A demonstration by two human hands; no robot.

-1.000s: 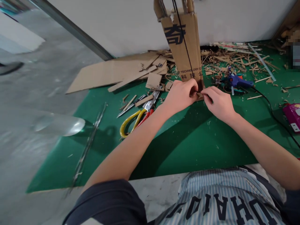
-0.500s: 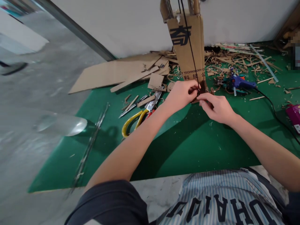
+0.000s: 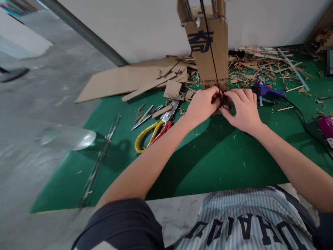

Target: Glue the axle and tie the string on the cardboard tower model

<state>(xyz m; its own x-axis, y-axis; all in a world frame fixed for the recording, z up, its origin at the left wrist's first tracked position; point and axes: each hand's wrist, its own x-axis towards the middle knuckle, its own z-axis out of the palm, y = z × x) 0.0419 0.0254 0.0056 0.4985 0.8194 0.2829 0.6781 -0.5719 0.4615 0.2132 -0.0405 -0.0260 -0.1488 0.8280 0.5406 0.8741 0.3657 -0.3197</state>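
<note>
A tall cardboard structure (image 3: 208, 64) with printed lettering stands upright at the back of the green table. Down its front runs a black cord (image 3: 212, 57), reaching the base where both hands meet. My left hand (image 3: 204, 103) is closed in a pinch at the cord's lower end. My right hand (image 3: 244, 107) sits close beside it, thumb and fingers curled around the structure's lower right corner near the cord. Whether the right fingertips grip the cord or the cardboard cannot be made out, as the fingers partly cover the spot.
Scissors with yellow and red handles (image 3: 145, 137) lie left of my forearm, near a cutter knife (image 3: 145, 119). Cardboard sheets (image 3: 111, 81) spread behind them. A blue glue gun (image 3: 270, 91) with its cable rests at right, before cardboard scraps (image 3: 257, 67). A clear bottle (image 3: 75, 138) lies at left.
My right hand has shifted slightly up and right, its fingers opening wider around the structure's corner. The left hand stays pinched at the cord. The structure has turned slightly.
</note>
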